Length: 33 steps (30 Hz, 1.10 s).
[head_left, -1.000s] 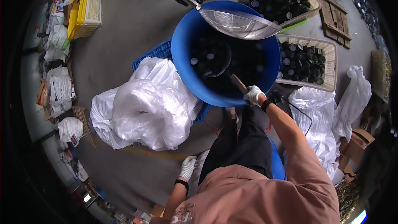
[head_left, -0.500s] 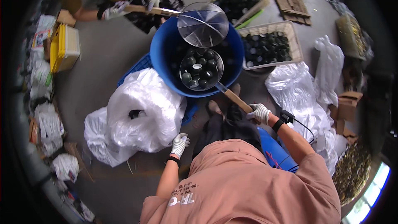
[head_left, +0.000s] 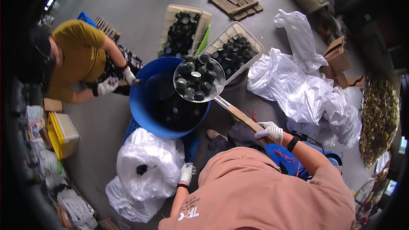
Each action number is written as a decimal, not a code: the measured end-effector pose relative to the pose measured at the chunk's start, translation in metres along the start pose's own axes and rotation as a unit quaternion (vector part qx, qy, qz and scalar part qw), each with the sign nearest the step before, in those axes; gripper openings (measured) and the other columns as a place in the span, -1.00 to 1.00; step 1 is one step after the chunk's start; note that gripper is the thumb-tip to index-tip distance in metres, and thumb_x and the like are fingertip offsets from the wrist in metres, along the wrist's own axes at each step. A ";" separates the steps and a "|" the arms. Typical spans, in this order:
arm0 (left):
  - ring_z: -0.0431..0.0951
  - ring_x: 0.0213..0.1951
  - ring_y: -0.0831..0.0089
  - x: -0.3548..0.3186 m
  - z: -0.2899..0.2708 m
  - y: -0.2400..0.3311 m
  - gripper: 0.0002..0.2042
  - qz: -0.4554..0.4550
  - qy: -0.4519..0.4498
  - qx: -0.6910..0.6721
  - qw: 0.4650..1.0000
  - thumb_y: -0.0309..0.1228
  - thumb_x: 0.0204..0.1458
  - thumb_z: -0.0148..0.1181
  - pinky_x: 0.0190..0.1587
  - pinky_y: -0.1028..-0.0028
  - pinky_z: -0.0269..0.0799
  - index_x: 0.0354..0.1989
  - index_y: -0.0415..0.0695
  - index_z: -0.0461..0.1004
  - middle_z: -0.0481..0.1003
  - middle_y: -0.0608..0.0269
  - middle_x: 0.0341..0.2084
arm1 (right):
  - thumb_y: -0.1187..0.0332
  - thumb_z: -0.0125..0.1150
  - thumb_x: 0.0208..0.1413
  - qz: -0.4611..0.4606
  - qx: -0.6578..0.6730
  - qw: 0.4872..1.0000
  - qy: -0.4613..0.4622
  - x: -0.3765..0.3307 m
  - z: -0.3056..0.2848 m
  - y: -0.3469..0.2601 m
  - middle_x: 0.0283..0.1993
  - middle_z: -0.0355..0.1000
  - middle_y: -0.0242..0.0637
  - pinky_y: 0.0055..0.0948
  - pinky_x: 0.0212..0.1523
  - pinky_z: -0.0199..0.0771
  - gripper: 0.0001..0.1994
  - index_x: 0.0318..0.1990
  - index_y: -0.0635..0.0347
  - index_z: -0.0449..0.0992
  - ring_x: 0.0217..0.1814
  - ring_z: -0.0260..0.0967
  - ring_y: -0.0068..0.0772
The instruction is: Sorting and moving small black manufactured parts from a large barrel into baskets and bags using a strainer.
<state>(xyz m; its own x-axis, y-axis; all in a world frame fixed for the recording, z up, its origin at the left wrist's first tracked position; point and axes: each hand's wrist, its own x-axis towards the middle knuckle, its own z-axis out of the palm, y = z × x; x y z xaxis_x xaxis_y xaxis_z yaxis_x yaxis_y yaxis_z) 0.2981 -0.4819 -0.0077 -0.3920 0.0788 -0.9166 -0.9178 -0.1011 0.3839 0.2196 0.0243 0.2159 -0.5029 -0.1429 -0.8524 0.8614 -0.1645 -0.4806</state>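
Observation:
My right hand (head_left: 269,132), in a white knit glove, is closed round the wooden handle of a long-handled mesh strainer (head_left: 242,117). Dark, rounded cap-like pieces (head_left: 206,76), a few showing pale discs, fill its bowl. The bowl is raised over the right rim of a blue barrel (head_left: 140,117), where more dark pieces lie in shadow. My gloved left hand (head_left: 186,173) hangs low, fingers apart, beside a bulging white plastic bag (head_left: 164,157); I see nothing in it. Across the barrel, a co-worker's gloved hands (head_left: 119,81) grip another handle, whose far end is inside the barrel.
Two pale crates, one at the back (head_left: 169,19) and one to the right (head_left: 257,42), hold dark caps. White plastic sheeting (head_left: 294,89) spreads at right. A wooden panel (head_left: 234,3) lies on the floor, and a yellow-and-white box (head_left: 64,134) stands at left.
My right hand has lifted the loaded strainer out of the barrel toward its right rim. The co-worker's strainer has dropped from above the barrel into it. The view has shifted too.

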 end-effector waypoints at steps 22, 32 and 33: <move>0.46 -0.53 0.51 -0.059 0.153 0.051 -0.77 -0.028 0.088 0.125 0.988 -0.51 0.21 -0.02 -0.47 0.56 0.44 0.02 -0.24 0.36 0.49 0.17 -0.43 | 0.45 0.05 0.20 0.083 0.465 0.841 -0.264 0.222 -0.137 -0.105 -0.52 0.29 -0.46 -0.78 -0.83 0.04 -0.68 0.09 0.38 0.35 -0.76 -0.03 -0.84; 0.51 -0.50 0.53 -0.016 0.125 0.014 -0.83 0.032 0.094 0.086 0.991 -0.41 0.21 0.03 -0.47 0.52 0.45 -0.11 -0.15 0.48 0.54 0.24 -0.44 | 0.43 0.33 -0.04 -0.028 -0.043 0.997 0.066 0.113 -0.113 -0.076 -0.54 0.42 -0.29 -0.50 -0.69 0.37 -0.78 -0.28 0.24 0.41 -0.66 0.35 -0.48; 0.51 -0.51 0.52 -0.012 0.118 0.013 -0.83 0.051 0.077 0.070 0.993 -0.41 0.21 0.03 -0.48 0.51 0.45 -0.11 -0.15 0.47 0.53 0.23 -0.45 | 0.45 0.32 -0.05 -0.037 -0.078 0.993 0.079 0.111 -0.118 -0.068 -0.54 0.43 -0.27 -0.44 -0.67 0.39 -0.77 -0.26 0.26 0.41 -0.65 0.38 -0.42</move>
<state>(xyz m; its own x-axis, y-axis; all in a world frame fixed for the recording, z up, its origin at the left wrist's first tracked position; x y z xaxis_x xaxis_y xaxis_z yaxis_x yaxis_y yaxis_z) 0.2832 -0.3668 0.0220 -0.4798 -0.0787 -0.8738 -0.8774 0.0385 0.4783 0.1133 0.1347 0.1300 -0.5583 0.0202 -0.8294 0.8293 -0.0133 -0.5586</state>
